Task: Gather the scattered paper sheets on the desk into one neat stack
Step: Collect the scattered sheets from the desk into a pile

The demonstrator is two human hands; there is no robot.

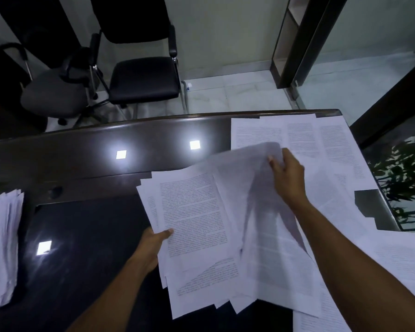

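Note:
My left hand [155, 243] grips the left edge of a loose bundle of printed sheets [192, 212], thumb on top of the page. My right hand [286, 174] pinches the far edge of a curled, blurred sheet [261, 212] lifted over that bundle. More printed sheets [297, 133] lie spread across the far right of the dark desk [94, 168], and others [398, 257] lie at the near right under my right forearm. A separate pile of sheets [3, 245] rests at the desk's left edge.
Ceiling lights reflect as bright squares on the glossy desk top. Beyond the far edge stand a black visitor chair [144, 77] and a grey swivel chair [55, 92]. A glass partition and a plant [407, 168] are on the right.

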